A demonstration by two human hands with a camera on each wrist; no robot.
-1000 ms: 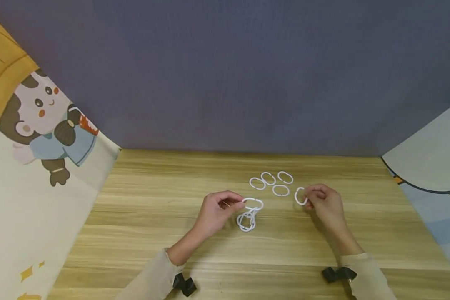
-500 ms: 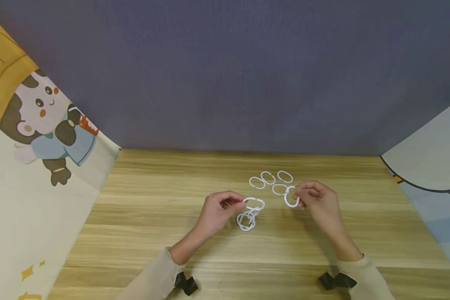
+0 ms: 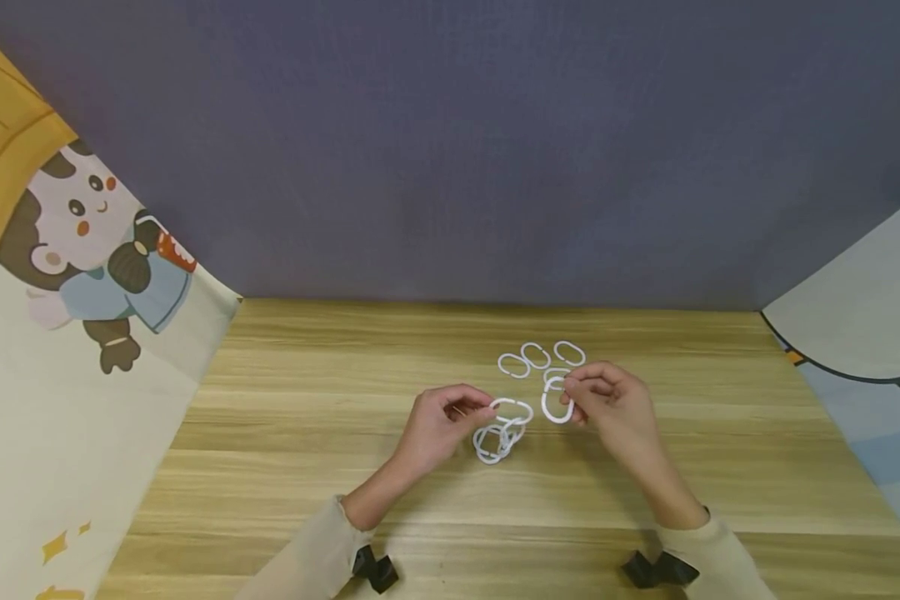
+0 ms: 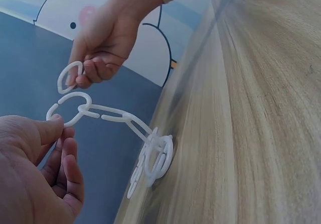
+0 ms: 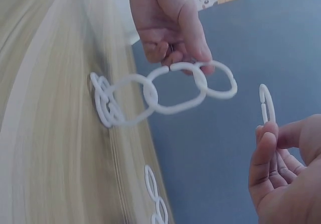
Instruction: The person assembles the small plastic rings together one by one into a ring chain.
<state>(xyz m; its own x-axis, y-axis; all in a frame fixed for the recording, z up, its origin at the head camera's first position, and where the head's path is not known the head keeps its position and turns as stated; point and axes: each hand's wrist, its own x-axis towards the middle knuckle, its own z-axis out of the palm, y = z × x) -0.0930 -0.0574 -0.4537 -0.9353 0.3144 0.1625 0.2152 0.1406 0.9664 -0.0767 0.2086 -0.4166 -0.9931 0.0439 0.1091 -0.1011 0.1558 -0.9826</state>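
My left hand (image 3: 446, 423) pinches the end link of a white plastic link chain (image 4: 108, 112) between thumb and fingertips. From that raised link the chain slopes down to a small heap (image 3: 490, 446) of joined links on the table. A separate white oval link (image 3: 557, 402) is pinched by my right hand (image 3: 613, 407), held up just right of the chain's end. Both the loose link and the end link have a narrow gap in their rim. In the right wrist view the two links stand apart, with the loose link (image 5: 267, 104) seen nearly edge-on.
Several loose white links (image 3: 535, 357) lie flat on the wood-grain table (image 3: 307, 400) beyond the hands. One of them is partly hidden behind the link in my right hand. A dark grey panel (image 3: 450, 167) rises at the table's back, with cartoon-printed panels (image 3: 30, 375) at the sides.
My right hand has carried its link leftward, close to the chain's end. The left hand has shifted slightly right, still gripping the end link.
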